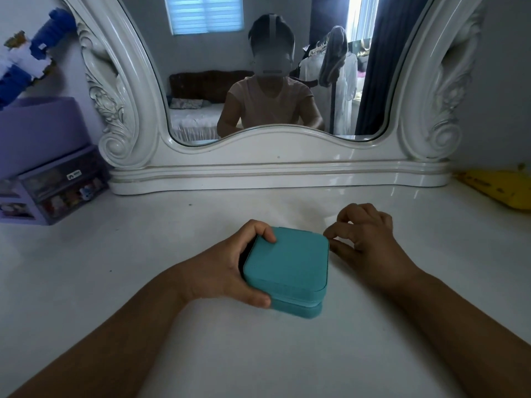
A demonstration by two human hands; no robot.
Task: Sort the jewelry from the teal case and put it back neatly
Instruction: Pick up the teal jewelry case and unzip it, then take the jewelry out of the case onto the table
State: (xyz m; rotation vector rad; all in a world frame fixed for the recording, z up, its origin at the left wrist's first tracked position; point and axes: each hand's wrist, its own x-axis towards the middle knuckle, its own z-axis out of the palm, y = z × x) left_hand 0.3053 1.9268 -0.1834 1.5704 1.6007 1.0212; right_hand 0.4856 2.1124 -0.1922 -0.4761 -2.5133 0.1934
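A square teal case (287,265) with rounded corners lies closed on the white dresser top (172,254), in the middle of the view. My left hand (227,268) grips its left side, thumb at the near corner and fingers curled over the far left corner. My right hand (365,237) hovers at the case's far right corner with fingers loosely curled, fingertips close to the edge, and holds nothing. No jewelry is visible.
A white ornate mirror (275,165) stands at the back of the dresser. A purple drawer organiser (54,185) sits at the left, and a yellow packet (500,191) lies at the far right.
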